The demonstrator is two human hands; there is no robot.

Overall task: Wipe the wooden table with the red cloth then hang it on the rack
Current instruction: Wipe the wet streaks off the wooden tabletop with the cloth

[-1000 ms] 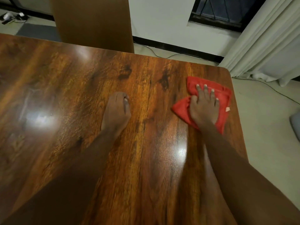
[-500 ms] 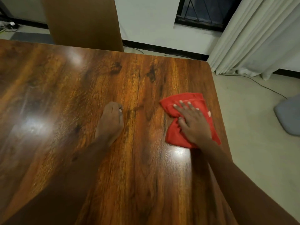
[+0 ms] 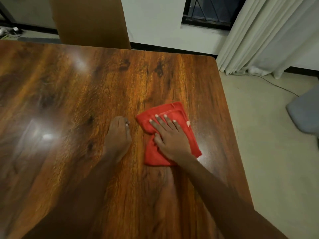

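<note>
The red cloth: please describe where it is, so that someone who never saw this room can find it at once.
A glossy wooden table fills most of the view; the red cloth lies on its right part, near the edge. The right hand presses flat on it, with the left hand closed beside. It is the only red thing there.

wooden table (image 3: pixel 69 100) | red cloth (image 3: pixel 153 156) flat on it | left hand (image 3: pixel 118 137) resting
</note>
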